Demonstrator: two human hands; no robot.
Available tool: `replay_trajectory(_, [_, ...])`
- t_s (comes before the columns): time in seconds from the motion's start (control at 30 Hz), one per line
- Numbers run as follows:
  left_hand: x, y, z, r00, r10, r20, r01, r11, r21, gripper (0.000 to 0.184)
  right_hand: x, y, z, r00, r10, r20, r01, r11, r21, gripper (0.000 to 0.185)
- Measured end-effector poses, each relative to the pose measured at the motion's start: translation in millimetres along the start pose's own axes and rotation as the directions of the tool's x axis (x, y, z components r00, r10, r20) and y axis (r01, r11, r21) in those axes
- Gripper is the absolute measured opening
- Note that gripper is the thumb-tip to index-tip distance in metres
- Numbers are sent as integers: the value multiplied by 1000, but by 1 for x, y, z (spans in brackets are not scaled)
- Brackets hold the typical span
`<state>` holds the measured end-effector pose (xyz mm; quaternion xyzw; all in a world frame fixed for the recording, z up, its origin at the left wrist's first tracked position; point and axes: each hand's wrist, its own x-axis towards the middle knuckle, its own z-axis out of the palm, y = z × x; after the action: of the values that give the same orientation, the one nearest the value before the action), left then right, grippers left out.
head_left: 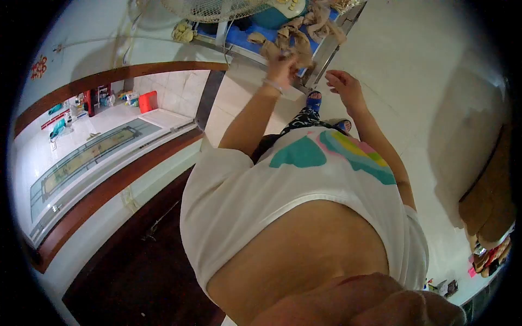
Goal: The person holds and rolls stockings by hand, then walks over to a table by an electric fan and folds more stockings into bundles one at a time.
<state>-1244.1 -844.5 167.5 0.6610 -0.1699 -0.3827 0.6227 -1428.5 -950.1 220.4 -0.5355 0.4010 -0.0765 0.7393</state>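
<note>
My left hand (281, 70) is closed on a crumpled tan cloth (293, 43) at the top middle of the head view. Motion smears the fingers a little. More tan fabric (321, 24) lies just beyond, over a blue surface (239, 37) by a doorway. To the right, my right hand (346, 87) hangs over the pale floor with its fingers loosely bent and apart. Nothing shows in it, and it stands clear of the cloth.
A wire fan guard (217, 8) is at the top edge, with a yellowish crumpled item (184, 32) below it. On the left, a wall opening with a wooden frame (119, 73) looks onto a counter with a red object (148, 101). A brown object (489, 190) stands far right.
</note>
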Motion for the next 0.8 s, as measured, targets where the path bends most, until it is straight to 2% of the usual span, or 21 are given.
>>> replay_trajectory(0.03, [7, 29, -2, 946, -273, -173, 210, 927, -312, 24, 3, 5, -2, 999, 39, -10, -39, 999, 22, 25])
replay_trajectory(0.07, [30, 12, -27, 955, -198, -222, 140, 958, -251, 25, 5, 10, -4, 997, 80, -19, -79, 996, 44, 26])
replay_trajectory(0.1, [61, -8, -55, 957, -120, -264, 71, 980, -186, 26, 6, 12, -6, 994, 101, -43, -100, 995, 27, 27])
replay_trajectory(0.17, [92, -8, -85, 918, -39, -395, 146, 959, 243, 28, 6, 17, -11, 985, 143, -96, -144, 990, -4, 28])
replay_trajectory(0.27, [174, -97, -148, 901, 53, -430, 107, 935, 339, 33, 8, 27, -20, 980, 176, -94, -174, 984, 32, 27])
replay_trajectory(0.3, [164, -80, -135, 868, 191, -458, 125, 809, 574, 37, 8, 32, -22, 977, 187, -99, -184, 982, 33, 27])
replay_trajectory(0.37, [128, -18, -85, 794, 470, -387, 202, 396, 896, 44, 11, 40, -26, 974, 199, -108, -196, 980, 36, 26])
replay_trajectory(0.43, [129, -14, -65, 925, 372, -80, 4, 198, 980, 47, 9, 42, -29, 973, 197, -117, -194, 980, 35, 26])
replay_trajectory(0.47, [132, -14, -56, 952, 294, 79, -115, 107, 988, 49, 8, 43, -29, 972, 197, -125, -194, 980, 37, 26])
replay_trajectory(0.57, [140, -16, -24, 970, 227, 82, -105, 93, 990, 45, 5, 41, -28, 970, 205, -133, -201, 979, 41, 24])
replay_trajectory(0.6, [142, -22, -18, 977, 205, 59, -66, 26, 997, 40, 5, 39, -28, 971, 198, -133, -195, 980, 31, 24])
replay_trajectory(0.7, [158, -19, -9, 997, 45, 65, -72, 161, 984, 30, 3, 38, -33, 977, 172, -126, -171, 985, 25, 25])
replay_trajectory(0.8, [164, -30, -9, 945, 325, 47, -220, 522, 824, 21, 2, 41, -38, 980, 154, -127, -146, 987, 72, 27])
